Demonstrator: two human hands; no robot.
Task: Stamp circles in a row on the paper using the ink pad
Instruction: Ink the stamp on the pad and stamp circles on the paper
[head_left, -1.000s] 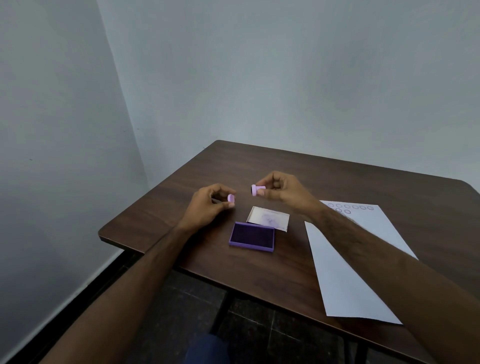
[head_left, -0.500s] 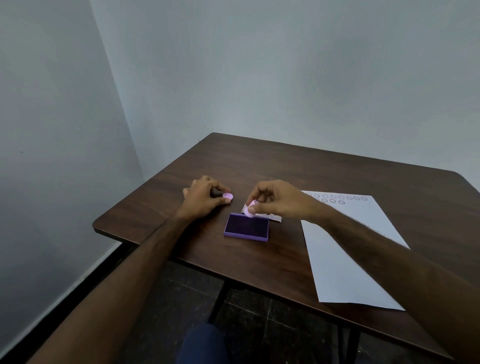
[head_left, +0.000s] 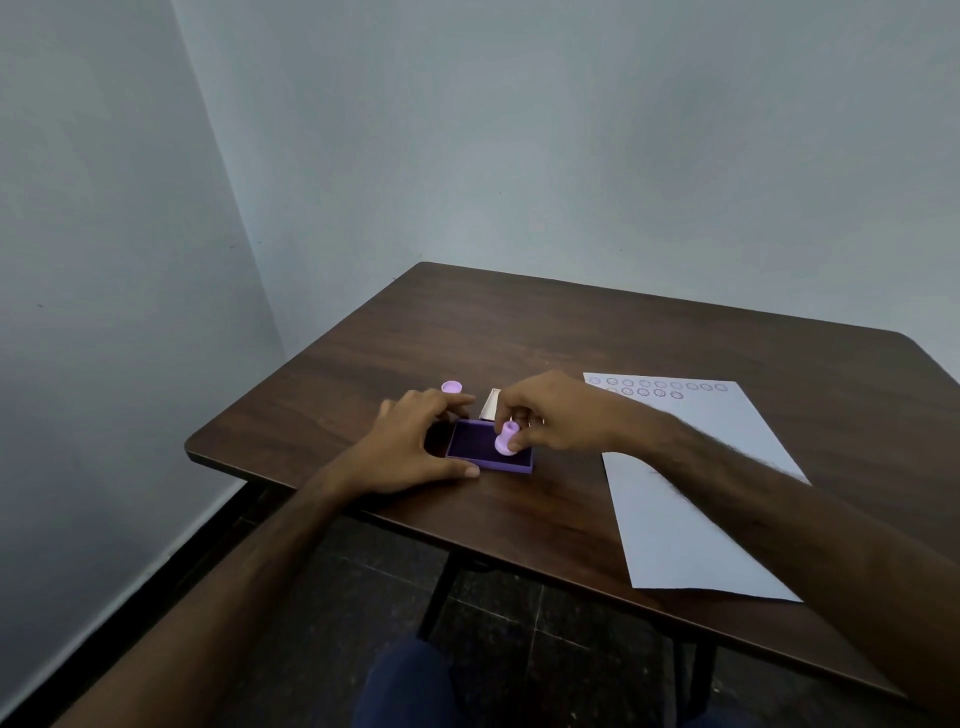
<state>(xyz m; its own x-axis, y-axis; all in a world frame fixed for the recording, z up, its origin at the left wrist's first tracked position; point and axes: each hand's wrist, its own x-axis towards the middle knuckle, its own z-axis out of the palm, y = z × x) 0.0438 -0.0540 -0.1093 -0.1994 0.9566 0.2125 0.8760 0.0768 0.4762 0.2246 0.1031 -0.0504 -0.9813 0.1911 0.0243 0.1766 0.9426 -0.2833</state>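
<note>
A purple ink pad (head_left: 475, 448) lies open on the dark wooden table (head_left: 571, 332). My right hand (head_left: 556, 415) pinches a small lilac stamp (head_left: 506, 440) and holds it face down on the pad's right part. My left hand (head_left: 415, 447) rests flat beside the pad, fingers spread, thumb and forefinger touching its left side. The stamp's lilac cap (head_left: 451, 387) sits on the table just beyond my left hand. A white paper (head_left: 691, 499) lies to the right, with two rows of stamped circles (head_left: 657, 387) along its far edge.
The ink pad's pale lid (head_left: 490, 403) lies behind the pad, mostly hidden by my right hand. The table stands in a corner of grey walls. Its near edge runs close under my forearms, and a dark floor shows below.
My left hand set the cap down on the table and moved to the pad's left side. My right hand lowered the stamp onto the ink pad.
</note>
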